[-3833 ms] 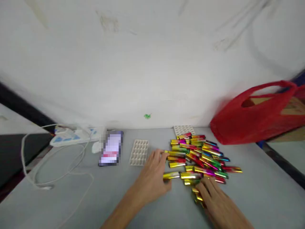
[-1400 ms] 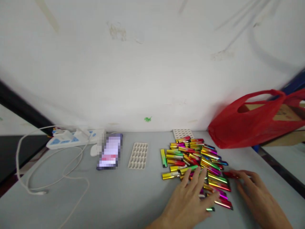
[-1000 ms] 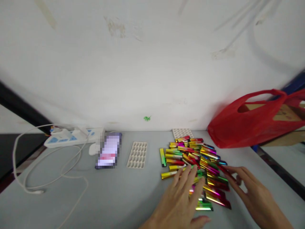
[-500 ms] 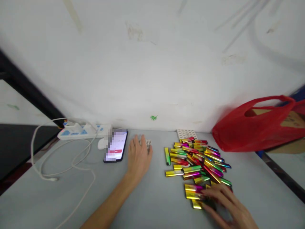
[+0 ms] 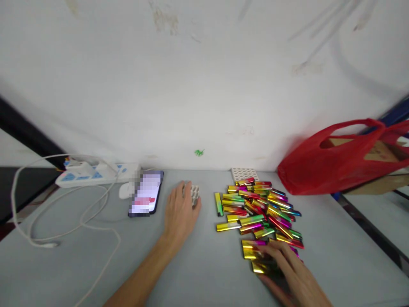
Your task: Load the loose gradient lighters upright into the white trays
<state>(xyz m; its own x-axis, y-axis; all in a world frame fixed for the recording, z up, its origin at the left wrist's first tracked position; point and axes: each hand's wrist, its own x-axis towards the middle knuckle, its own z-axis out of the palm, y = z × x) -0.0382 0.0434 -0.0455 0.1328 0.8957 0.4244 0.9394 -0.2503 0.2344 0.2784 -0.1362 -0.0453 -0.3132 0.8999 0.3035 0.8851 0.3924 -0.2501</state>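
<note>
On the grey bench (image 5: pixel 198 273), right of the middle, there's a messy pile of shiny multicolored sticks (image 5: pixel 252 221), gold, red, green and purple. The right hand (image 5: pixel 292 268) is curled over the near end of it, fingers bent; can't tell if it's pinching any. The left hand (image 5: pixel 182 211) lies palm down over a white tray with cups (image 5: pixel 194 192), fingers slightly spread. A phone (image 5: pixel 146 194) sits left of that hand, and a white holed tray (image 5: pixel 244 174) is behind the pile, near the wall (image 5: pixel 204 85).
</note>
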